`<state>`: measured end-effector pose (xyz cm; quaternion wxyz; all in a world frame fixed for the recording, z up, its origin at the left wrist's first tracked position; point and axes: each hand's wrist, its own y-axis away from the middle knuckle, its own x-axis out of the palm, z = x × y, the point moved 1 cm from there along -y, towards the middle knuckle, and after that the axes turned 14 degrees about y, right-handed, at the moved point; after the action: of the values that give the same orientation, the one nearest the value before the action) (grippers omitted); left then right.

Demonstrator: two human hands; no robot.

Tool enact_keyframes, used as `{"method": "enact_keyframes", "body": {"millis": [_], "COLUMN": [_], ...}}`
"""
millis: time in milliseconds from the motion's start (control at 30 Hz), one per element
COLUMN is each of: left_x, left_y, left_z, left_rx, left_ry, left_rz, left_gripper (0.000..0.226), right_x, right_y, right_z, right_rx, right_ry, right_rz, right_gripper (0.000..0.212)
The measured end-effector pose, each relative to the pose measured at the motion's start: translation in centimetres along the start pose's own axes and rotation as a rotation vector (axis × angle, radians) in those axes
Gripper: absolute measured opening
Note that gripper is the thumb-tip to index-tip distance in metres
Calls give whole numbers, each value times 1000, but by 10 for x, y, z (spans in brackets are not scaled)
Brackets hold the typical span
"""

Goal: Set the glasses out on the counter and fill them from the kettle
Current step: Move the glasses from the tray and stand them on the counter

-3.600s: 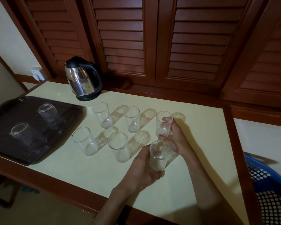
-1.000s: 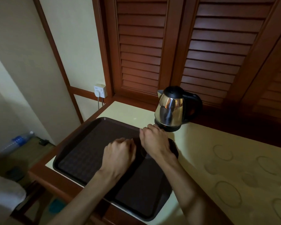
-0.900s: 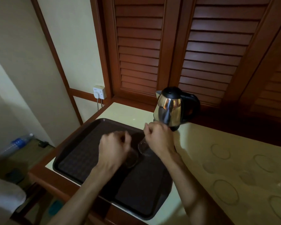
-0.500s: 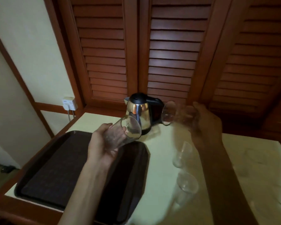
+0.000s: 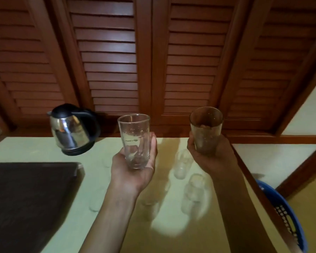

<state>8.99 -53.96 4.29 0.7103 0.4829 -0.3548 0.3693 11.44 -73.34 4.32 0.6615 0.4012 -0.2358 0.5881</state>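
Both glasses now upright, lifted off tray (image 5: 31, 194). Left hand (image 5: 135, 172) grips glass (image 5: 134, 141); right hand (image 5: 211, 157) grips second glass (image 5: 206, 130). Risk: knocking blurred glasses on desk (image 5: 35, 150) when setting down.

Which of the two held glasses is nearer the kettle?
The glass in the left hand; it is held up closer to the kettle than the right hand's glass.

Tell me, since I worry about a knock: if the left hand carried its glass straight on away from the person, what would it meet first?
Probably the louvred doors behind the counter; the kettle stands off to the left hand's left. Depth is unclear.
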Motion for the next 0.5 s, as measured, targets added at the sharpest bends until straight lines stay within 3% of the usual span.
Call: {"method": "enact_keyframes", "body": {"millis": [67, 200, 267, 333, 500], "left_x": [-7, -24, -32, -40, -59], "left_y": [-7, -23, -29, -34, -50], "left_z": [35, 89, 111, 130, 158], "left_rx": [-2, -1, 14, 38, -39], "left_ry": [8, -95, -170, -207, -186], "left_rz": [13, -22, -66, -77, 3], "left_gripper": [38, 43, 47, 44, 36], "right_x": [-24, -55, -68, -82, -110], "right_y": [-6, -9, -11, -16, -23], "right_z": [20, 48, 58, 67, 79], "right_rx": [32, -23, 29, 90, 123], "right_ry": [-23, 93, 18, -12, -39], "right_rz": [-53, 25, -24, -59, -122], "right_gripper": [15, 24, 14, 21, 26]}}
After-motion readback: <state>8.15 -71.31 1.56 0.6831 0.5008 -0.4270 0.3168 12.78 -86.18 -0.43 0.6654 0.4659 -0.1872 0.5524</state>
